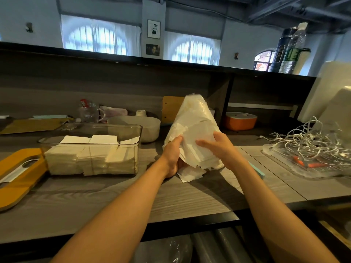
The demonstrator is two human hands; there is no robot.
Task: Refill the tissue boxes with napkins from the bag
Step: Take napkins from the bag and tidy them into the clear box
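Grey wood-grain counter [190, 198] ran across the whole view as I watched from my end, with a dark raised back panel behind it. On its left half stood the clear plastic tissue box [91, 149], open at the top and filled with three side-by-side stacks of white napkins [89, 154]. Just left of that box lay its orange lid [17, 177], flat on the counter. To the right of the box, near the middle, the translucent plastic bag [193, 130] stood tilted upward, with loose napkins spilling from its lower end onto the counter. I saw the left hand [171, 158] curled around the bag's lower left side, thumb pressed on the plastic. The right hand [218, 147] gripped the bag's right side, fingers wrapped across its front. Far right, tangled white cables [311, 143] sat in a clear tray.
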